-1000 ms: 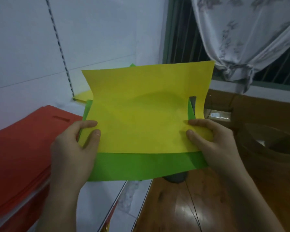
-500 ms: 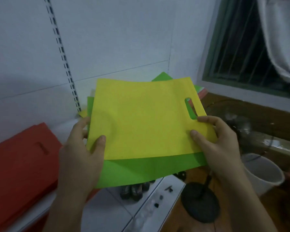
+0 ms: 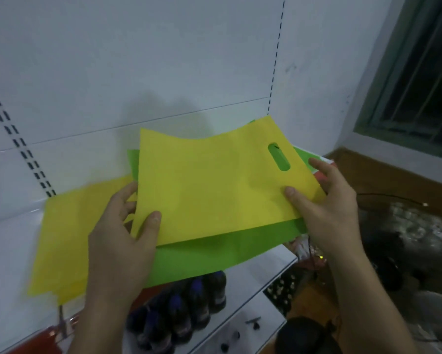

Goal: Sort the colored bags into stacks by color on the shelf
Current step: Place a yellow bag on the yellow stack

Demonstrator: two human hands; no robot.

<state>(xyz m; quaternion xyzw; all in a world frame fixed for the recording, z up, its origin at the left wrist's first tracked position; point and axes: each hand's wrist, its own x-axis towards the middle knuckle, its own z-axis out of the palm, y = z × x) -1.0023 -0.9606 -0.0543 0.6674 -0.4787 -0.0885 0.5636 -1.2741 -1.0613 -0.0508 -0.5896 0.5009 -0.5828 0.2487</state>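
The left grip point(image 3: 122, 241) pinches the yellow bag point(image 3: 214, 190) at its lower-left edge, thumb on top. The right grip point(image 3: 327, 208) pinches its right edge just below the handle slot. 1 green bag point(image 3: 214, 254) lies right under it, its near edge showing past the yellow one. Both hang above the shelf point(image 3: 8, 264), just right of the yellow stack point(image 3: 66, 238), whose near edge reaches close to the shelf front. White shelf surface lies open left of the stack.

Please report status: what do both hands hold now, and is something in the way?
Left hand and right hand both pinch yellow bag. Green bag directly beneath it. Yellow stack on shelf at left, path looks open.
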